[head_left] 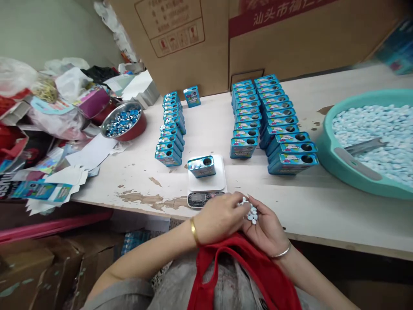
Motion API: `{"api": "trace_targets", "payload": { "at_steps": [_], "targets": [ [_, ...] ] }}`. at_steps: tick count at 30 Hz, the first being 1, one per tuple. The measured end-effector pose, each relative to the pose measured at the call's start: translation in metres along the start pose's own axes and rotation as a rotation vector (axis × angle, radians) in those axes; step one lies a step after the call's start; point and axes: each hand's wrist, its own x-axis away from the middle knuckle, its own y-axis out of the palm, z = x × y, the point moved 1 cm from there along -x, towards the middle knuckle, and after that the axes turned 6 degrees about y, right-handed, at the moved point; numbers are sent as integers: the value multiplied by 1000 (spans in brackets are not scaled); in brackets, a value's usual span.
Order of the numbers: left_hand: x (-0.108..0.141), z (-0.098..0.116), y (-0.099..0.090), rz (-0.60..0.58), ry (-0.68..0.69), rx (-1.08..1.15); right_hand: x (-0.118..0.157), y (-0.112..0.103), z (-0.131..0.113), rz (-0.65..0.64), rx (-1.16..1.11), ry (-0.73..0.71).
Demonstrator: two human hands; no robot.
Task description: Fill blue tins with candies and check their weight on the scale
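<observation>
Small pale blue-white candies [252, 216] lie in the cupped palm of my right hand [267, 232], close to the table's front edge. My left hand [222, 217] reaches across with curled fingers, its fingertips at the candies. Just beyond, a white digital scale [206, 185] bears an upright blue candy tin [204, 169] with a dark round opening and a few white candies on top. The scale's display is lit, partly beside my left hand. Several similar tins [168, 157] with candies on their tops stand in a row to the left.
Two rows of blue tins [290, 159] stand right of centre. A turquoise basin [325, 142] of candies with a metal scoop [366, 146] is at the right. A red-sided bowl [134, 129] holds blue wrapped pieces. Bags and papers [93, 153] crowd the left; a cardboard box [187, 56] stands behind.
</observation>
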Motion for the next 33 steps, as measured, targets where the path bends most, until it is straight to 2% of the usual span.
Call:
{"api": "trace_targets", "payload": {
  "at_steps": [3,5,9,17,21,25,29,33],
  "targets": [
    [-4,16,34,-4,-89,-17,-1,-5,3,17,-5,62],
    [-6,16,45,9,-140,-7,-1,-8,3,-5,-4,63],
    [-6,12,49,32,-154,-21,-1,-11,3,-34,11,50],
    [-9,11,54,49,-157,-22,-4,-9,-1,32,-13,27],
    [-7,2,52,120,-119,-25,-9,-3,-4,81,-54,7],
    [-5,-15,37,214,-28,71,-16,12,-8,86,-58,-59],
    [-5,-33,20,347,0,155,-26,32,-13,6,-34,-81],
    [-7,-45,12,481,22,169,-34,48,-16,-97,-44,-71]
  ]
}}
